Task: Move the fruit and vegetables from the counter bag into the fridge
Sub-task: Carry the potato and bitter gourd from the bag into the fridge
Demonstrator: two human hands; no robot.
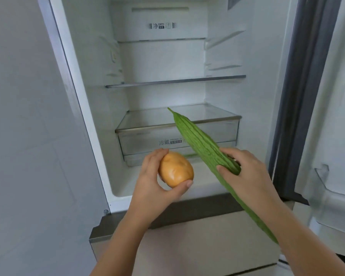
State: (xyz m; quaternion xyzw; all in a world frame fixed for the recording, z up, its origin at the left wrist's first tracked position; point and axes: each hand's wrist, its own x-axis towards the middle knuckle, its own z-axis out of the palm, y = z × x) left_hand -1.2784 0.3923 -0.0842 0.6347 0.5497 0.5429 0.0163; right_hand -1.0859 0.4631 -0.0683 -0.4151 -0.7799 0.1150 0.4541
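Two items are held before the open white fridge compartment [92,96].
A rounded tan-orange potato [175,169] is gripped by the left hand [151,186], thumb below and fingers curled over its top. A long ridged green gourd [203,148] is gripped near its middle by the right hand [245,172]; its pointed tip is raised beyond both hands, across the clear plastic drawer [147,140] just behind them. A glass shelf [175,81] is seen above.
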